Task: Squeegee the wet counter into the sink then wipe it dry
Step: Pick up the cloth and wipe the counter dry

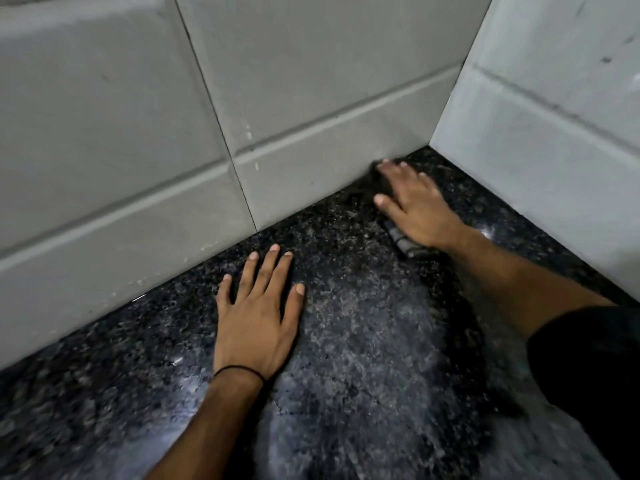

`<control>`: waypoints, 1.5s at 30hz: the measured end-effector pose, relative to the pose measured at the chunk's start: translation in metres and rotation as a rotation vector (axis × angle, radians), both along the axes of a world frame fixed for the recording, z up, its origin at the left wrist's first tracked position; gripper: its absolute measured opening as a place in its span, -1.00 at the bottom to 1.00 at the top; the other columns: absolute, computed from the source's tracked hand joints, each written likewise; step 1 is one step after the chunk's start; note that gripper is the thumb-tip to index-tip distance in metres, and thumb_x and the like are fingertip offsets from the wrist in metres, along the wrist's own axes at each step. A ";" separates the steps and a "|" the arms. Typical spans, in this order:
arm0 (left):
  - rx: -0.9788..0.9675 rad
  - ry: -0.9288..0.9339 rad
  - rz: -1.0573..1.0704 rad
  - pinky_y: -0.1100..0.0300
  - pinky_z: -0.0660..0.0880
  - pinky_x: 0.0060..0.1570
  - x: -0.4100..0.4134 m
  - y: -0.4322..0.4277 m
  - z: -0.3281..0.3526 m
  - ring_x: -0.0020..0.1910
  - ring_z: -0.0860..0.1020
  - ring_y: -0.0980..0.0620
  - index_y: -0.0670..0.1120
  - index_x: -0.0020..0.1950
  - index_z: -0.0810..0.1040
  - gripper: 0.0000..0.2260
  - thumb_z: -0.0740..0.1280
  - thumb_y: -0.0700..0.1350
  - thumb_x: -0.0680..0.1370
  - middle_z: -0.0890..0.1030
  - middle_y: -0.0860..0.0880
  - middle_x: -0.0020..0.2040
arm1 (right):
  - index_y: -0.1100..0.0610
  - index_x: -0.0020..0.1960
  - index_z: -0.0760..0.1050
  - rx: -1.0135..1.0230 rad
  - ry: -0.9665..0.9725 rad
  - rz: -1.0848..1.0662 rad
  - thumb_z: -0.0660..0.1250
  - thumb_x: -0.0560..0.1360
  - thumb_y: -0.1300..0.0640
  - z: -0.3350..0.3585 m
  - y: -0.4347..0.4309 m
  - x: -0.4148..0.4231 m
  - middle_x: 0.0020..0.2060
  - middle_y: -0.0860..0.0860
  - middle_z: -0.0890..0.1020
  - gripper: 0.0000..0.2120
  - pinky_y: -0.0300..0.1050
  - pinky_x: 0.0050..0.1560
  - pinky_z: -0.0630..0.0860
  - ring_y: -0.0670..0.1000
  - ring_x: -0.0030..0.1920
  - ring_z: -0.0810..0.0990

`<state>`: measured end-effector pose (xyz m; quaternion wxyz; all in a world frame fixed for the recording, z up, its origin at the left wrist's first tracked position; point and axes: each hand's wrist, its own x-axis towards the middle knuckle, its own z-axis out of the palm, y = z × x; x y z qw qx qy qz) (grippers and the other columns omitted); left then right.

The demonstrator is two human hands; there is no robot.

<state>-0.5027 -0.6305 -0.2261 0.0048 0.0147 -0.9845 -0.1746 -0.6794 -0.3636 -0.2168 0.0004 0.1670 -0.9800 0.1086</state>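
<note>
In the far right corner of the counter (346,341), where 2 tiled walls meet, a dark cloth (403,244) lies flat under the right hand (415,206). That hand presses down on it with its fingers straight and slightly spread, gripping nothing; the fingertips (384,164) reach almost to the foot of the back wall (311,98). Only 2 bits of the cloth show: a folded edge with faint pale stripes poking out below the heel of the hand, and a blurred dark fringe by the fingertips. Its long axis appears to follow the hand, running from the wrist end up towards the back wall.

The left hand (258,313) is well apart from the cloth, nearer and to the left, palm flat on the bare stone with all 5 fingers splayed and holding nothing. A thin black band (239,370) circles its wrist, and a black sleeve (588,358) covers the right upper arm.

The counter is polished black granite speckled with grey, glossy, with small bright glints. The walls are large, smooth, pale grey rectangular tiles with a raised horizontal ridge, and the side wall (554,116) is lighter
</note>
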 end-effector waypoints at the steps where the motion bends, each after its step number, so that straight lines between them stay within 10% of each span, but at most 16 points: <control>1: 0.008 0.002 0.003 -0.06 -0.13 0.53 0.000 0.000 0.001 0.58 -0.11 0.16 0.20 0.57 0.00 -0.50 -0.10 0.25 0.63 -0.05 0.24 0.59 | 0.01 0.59 0.04 -0.018 0.009 -0.186 -0.05 0.64 -0.19 -0.001 0.001 -0.008 0.60 0.06 0.04 -0.42 0.21 0.54 -0.07 0.08 0.59 -0.03; 5: 0.025 0.022 0.006 -0.06 -0.13 0.54 0.001 0.001 0.002 0.58 -0.09 0.16 0.16 0.58 -0.02 -0.49 -0.09 0.23 0.63 -0.03 0.21 0.60 | 0.12 0.60 0.01 0.058 -0.067 -0.389 -0.13 0.64 -0.19 -0.006 -0.054 0.002 0.59 0.18 -0.08 -0.36 0.18 0.54 -0.16 0.17 0.59 -0.13; 12: 0.035 0.051 0.063 0.02 -0.10 0.55 0.001 -0.001 -0.003 0.58 -0.05 0.13 0.07 0.59 -0.04 -0.48 -0.06 0.16 0.65 0.01 0.12 0.61 | -0.17 0.60 -0.03 0.140 -0.056 0.444 -0.06 0.64 -0.24 0.004 -0.029 0.047 0.60 -0.09 -0.08 -0.44 0.07 0.54 -0.17 -0.02 0.59 -0.14; 18: 0.031 0.035 0.060 -0.03 -0.10 0.54 0.000 0.000 -0.003 0.58 -0.06 0.14 0.06 0.58 0.05 -0.49 -0.05 0.16 0.64 0.01 0.12 0.61 | -0.08 0.61 -0.03 0.043 -0.087 -0.420 -0.15 0.63 -0.23 -0.003 -0.033 0.016 0.61 0.03 -0.06 -0.42 0.22 0.54 -0.18 0.15 0.59 -0.13; 23: 0.595 0.212 0.128 -0.02 0.07 0.54 0.009 -0.015 0.015 0.55 0.13 0.11 -0.06 0.55 0.22 -0.55 0.07 -0.02 0.65 0.21 0.01 0.57 | -0.04 0.59 0.10 0.088 0.022 0.150 -0.14 0.60 -0.21 -0.007 -0.139 0.105 0.60 0.07 0.06 -0.41 0.21 0.52 -0.02 0.17 0.58 0.01; 27: 0.361 0.251 0.266 -0.02 0.12 0.52 0.062 -0.074 0.024 0.54 0.20 0.01 -0.08 0.47 0.35 -0.56 0.08 0.02 0.62 0.27 -0.04 0.55 | -0.18 0.57 0.10 0.108 -0.010 0.716 -0.05 0.61 -0.27 -0.002 -0.146 0.135 0.60 -0.09 0.06 -0.45 0.08 0.53 -0.04 0.04 0.58 0.01; 31: -0.029 0.082 0.557 -0.23 0.04 0.45 0.131 -0.128 0.018 0.57 0.11 -0.07 0.02 0.50 0.30 -0.50 -0.02 0.13 0.59 0.19 -0.02 0.58 | -0.14 0.56 0.17 0.048 0.035 0.119 -0.01 0.62 -0.20 -0.006 -0.142 0.098 0.58 -0.04 0.15 -0.48 0.17 0.52 0.00 0.11 0.57 0.09; 35: -0.026 -0.052 0.688 -0.26 -0.05 0.47 0.168 -0.126 0.006 0.59 0.02 -0.01 0.09 0.57 0.15 -0.44 -0.10 0.17 0.57 0.07 0.05 0.61 | 0.00 0.61 0.02 0.009 -0.056 -0.178 -0.12 0.63 -0.19 -0.004 -0.220 0.139 0.60 0.10 -0.01 -0.41 0.27 0.52 -0.12 0.22 0.58 -0.09; 45: 0.110 0.071 0.685 -0.17 -0.06 0.49 0.181 -0.132 0.002 0.57 0.09 0.03 0.06 0.53 0.25 -0.55 0.07 -0.14 0.63 0.18 0.05 0.58 | -0.22 0.57 -0.01 0.118 -0.027 0.896 -0.09 0.63 -0.26 0.000 -0.227 0.235 0.60 -0.08 -0.02 -0.47 0.17 0.54 -0.17 0.09 0.59 -0.09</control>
